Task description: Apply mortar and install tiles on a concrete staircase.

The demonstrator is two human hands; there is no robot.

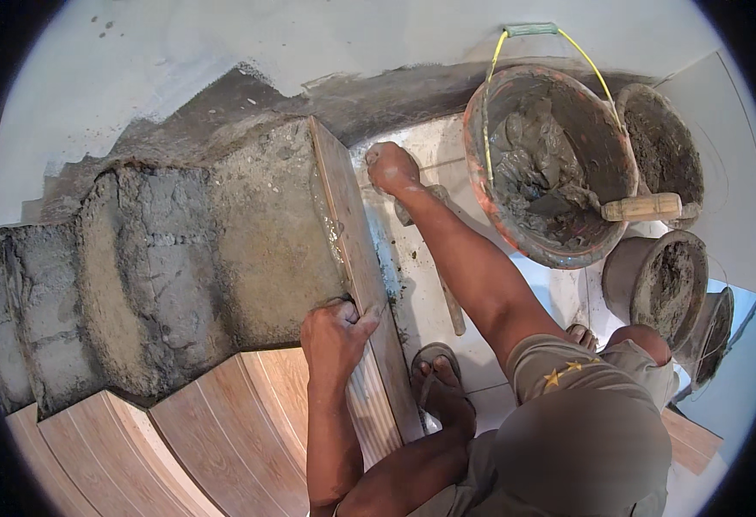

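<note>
A long wood-look tile point(352, 220) stands on edge against the front of the top mortar-covered step point(266, 233). My left hand point(336, 338) grips the tile's near part, fingers curled on the step side and thumb over its top edge. Close to the tile's far end, my right hand point(392, 168) is closed in a fist above the floor; whatever is inside it, if anything, is hidden. Under my right forearm lies a hammer-like tool point(452, 308), its middle covered by the arm.
A large bucket point(472, 172) of wet mortar stands to the right, with a wooden-handled trowel point(640, 208) in it. Several smaller mortar-stained buckets point(610, 280) sit beside it. Rough steps descend leftward, beside wood-look tiling point(223, 422). My sandalled foot point(441, 383) is near the tile.
</note>
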